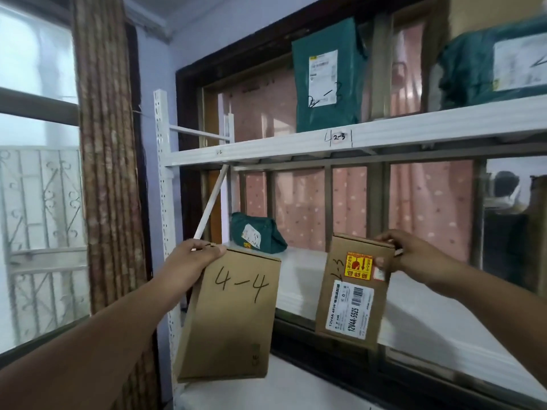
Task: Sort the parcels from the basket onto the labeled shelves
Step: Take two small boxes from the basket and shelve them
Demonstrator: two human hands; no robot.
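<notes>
My left hand (194, 258) grips the top edge of a brown cardboard parcel (231, 318) with "4-4" written on it, held up in front of the white shelf unit. My right hand (405, 255) pinches the top corner of a smaller brown box (352, 291) that carries a yellow-red sticker and a white barcode label. Both parcels hang in the air before the middle shelf (305, 276). The upper shelf's front rail (384, 137) bears a handwritten "2-3" mark.
A green mailer bag (325, 75) stands on the upper shelf, another green bag (497, 60) at its right. A small green bag (257, 235) lies at the back left of the middle shelf. A rough brown pillar (106, 143) and windows stand at left.
</notes>
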